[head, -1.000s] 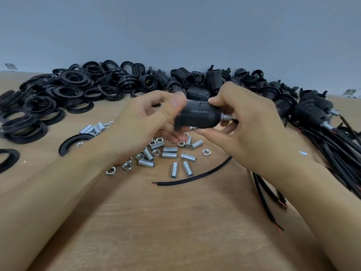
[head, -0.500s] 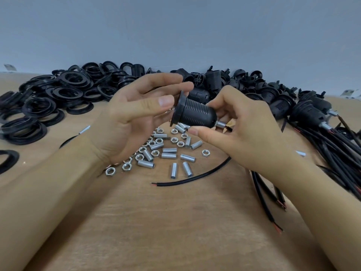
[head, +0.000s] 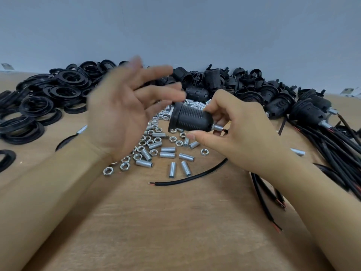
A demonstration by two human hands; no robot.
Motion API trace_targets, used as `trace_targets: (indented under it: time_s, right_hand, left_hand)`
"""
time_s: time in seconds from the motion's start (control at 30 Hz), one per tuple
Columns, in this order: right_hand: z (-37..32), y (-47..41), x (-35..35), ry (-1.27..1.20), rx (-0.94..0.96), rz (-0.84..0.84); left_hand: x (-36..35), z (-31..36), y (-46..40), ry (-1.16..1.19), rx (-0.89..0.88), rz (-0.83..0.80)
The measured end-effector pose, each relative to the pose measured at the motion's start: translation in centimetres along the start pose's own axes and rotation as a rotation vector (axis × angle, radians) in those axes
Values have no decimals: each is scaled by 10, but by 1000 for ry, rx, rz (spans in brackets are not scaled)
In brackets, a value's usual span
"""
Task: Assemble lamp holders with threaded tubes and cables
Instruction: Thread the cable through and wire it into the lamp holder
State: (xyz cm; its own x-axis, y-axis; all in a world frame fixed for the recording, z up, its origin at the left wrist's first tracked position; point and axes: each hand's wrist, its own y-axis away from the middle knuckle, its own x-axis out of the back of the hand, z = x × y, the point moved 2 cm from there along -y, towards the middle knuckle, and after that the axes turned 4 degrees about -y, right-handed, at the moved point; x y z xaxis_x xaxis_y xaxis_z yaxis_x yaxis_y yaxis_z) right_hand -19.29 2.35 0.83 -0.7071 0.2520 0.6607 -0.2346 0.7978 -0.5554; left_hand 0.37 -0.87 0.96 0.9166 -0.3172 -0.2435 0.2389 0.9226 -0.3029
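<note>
My right hand [head: 237, 132] pinches a black ribbed lamp holder [head: 190, 118] above the table, wide end to the left. A short silver threaded tube [head: 218, 127] sticks out of its narrow end. My left hand [head: 125, 108], blurred and with fingers spread, is off the holder to its left and holds nothing. A black cable [head: 187, 178] with a bared end lies on the wood below and runs under my right hand. Loose threaded tubes [head: 167, 149] and nuts [head: 124, 166] are scattered under the hands.
A heap of black rings [head: 48, 98] fills the back left. Loose black lamp holders [head: 214, 79] lie along the back wall. Assembled holders with cables [head: 332, 137] are piled at the right. A single tube [head: 298, 151] lies by my right wrist.
My left hand has let go of the lamp holder and swung away to the left with fingers spread. My right hand still holds the holder, now slightly lower.
</note>
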Motion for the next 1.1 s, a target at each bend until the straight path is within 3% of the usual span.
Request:
trace_targets:
  time_s: [0.07, 0.13, 0.2, 0.3, 0.37, 0.47, 0.63, 0.73, 0.83, 1.03, 1.1]
  right_hand:
    - [1, 0, -1, 1, 0, -6]
    - [1, 0, -1, 1, -2, 3]
    - [1, 0, 0, -8, -17, 5]
    - [2, 0, 0, -13, -36, -14]
    - [3, 0, 0, -10, -37, -11]
    - [3, -1, -1, -9, -33, -2]
    - [3, -1, -1, -17, -22, -10]
    - [4, -1, -2, -13, -29, -18]
    - [4, 0, -1, -18, -32, -20]
    - [5, -2, -1, 32, -83, -6]
    - [9, -4, 5, 46, -135, 69]
  left_hand:
    - [5, 6, 0, 89, -37, 52]
    - [6, 3, -2, -87, -28, 136]
    - [0, -3, -1, -220, 4, 101]
    - [-1, 2, 3, -47, -57, 70]
    - [7, 7, 3, 25, -88, 163]
    - [11, 4, -1, -79, -49, 246]
    - [3, -10, -5, -396, 71, 144]
    - [-1, -10, -2, -300, 43, 53]
    - [2, -4, -2, -190, -29, 85]
    - [2, -13, -5, -361, 6, 92]
    - [2, -14, -5, -413, -23, 108]
